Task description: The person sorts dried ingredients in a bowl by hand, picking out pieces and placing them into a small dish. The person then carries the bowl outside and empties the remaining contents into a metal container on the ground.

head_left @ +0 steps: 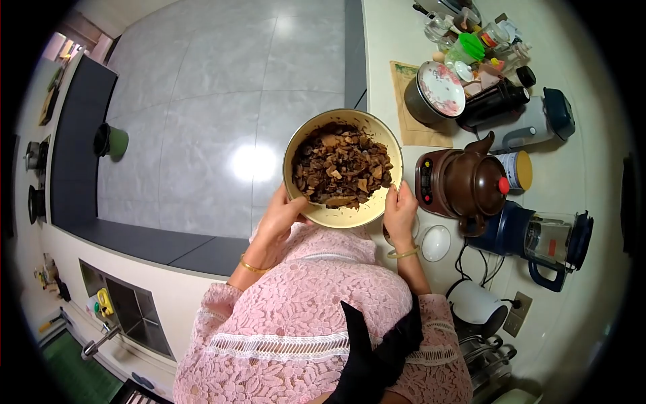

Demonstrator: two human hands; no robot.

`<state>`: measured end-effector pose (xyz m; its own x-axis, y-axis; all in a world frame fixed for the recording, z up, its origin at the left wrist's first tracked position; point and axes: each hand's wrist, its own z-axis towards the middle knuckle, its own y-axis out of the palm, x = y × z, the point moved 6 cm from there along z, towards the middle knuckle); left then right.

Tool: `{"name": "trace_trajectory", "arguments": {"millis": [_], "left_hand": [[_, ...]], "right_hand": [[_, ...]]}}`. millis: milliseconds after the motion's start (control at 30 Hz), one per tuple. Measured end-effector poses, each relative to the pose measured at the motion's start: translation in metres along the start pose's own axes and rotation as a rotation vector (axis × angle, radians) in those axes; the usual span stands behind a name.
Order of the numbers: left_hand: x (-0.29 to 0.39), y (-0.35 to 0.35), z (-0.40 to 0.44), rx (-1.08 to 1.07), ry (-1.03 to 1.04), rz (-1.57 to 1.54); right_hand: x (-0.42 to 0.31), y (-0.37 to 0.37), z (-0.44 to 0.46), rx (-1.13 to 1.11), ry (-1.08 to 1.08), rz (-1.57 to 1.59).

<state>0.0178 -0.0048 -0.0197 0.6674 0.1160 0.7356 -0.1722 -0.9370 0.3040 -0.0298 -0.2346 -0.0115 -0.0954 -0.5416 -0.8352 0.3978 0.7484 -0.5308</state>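
Note:
Between my two hands is a round cream bowl (363,214) with a dark rim, held in front of my body. Dark brown dried pieces (340,165), mixed with some lighter tan slices, fill much of it; their exact kind I cannot make out. My left hand (286,214) grips the lower left side, thumb over the rim. On the lower right, my right hand (400,212) grips the rim the same way. The fingers under the bowl are hidden. Close to my right hand, a small white oval dish (436,243) lies on the counter.
On the right counter (383,40) stand a brown electric teapot (476,185), a blue blender (538,242), a pot with a floral plate on top (441,89), a white kettle (476,306) and several jars. A sink (138,316) is at lower left. A green bin (116,142) stands on the floor.

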Motion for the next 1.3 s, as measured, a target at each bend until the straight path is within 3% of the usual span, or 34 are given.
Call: {"name": "trace_trajectory", "arguments": {"millis": [267,367,400,467,667,733,867,1300], "left_hand": [[-0.004,-0.001,-0.005,0.028,-0.072,0.009],[0.015,-0.004,-0.018,0.068,0.225,0.184],[0.014,-0.005,-0.013,0.064,0.222,0.187],[0.006,-0.003,0.001,0.009,0.005,0.095],[-0.020,-0.005,0.000,0.017,-0.041,-0.072],[-0.018,-0.005,-0.001,0.029,-0.100,-0.033],[-0.006,-0.002,-0.002,0.026,-0.018,-0.008],[-0.004,0.001,-0.007,0.008,-0.027,-0.041]], "right_hand": [[-0.013,-0.006,0.000,0.087,-0.042,-0.012],[-0.030,-0.014,-0.009,0.170,-0.038,-0.022],[-0.025,-0.013,-0.009,0.174,-0.033,-0.023],[-0.005,0.001,-0.001,0.085,0.049,0.032],[0.003,0.002,-0.010,0.014,0.072,-0.074],[-0.001,0.000,-0.008,0.061,0.076,0.047],[-0.004,-0.004,-0.004,0.086,0.041,0.034],[-0.005,-0.010,-0.003,0.087,0.024,-0.008]]}}
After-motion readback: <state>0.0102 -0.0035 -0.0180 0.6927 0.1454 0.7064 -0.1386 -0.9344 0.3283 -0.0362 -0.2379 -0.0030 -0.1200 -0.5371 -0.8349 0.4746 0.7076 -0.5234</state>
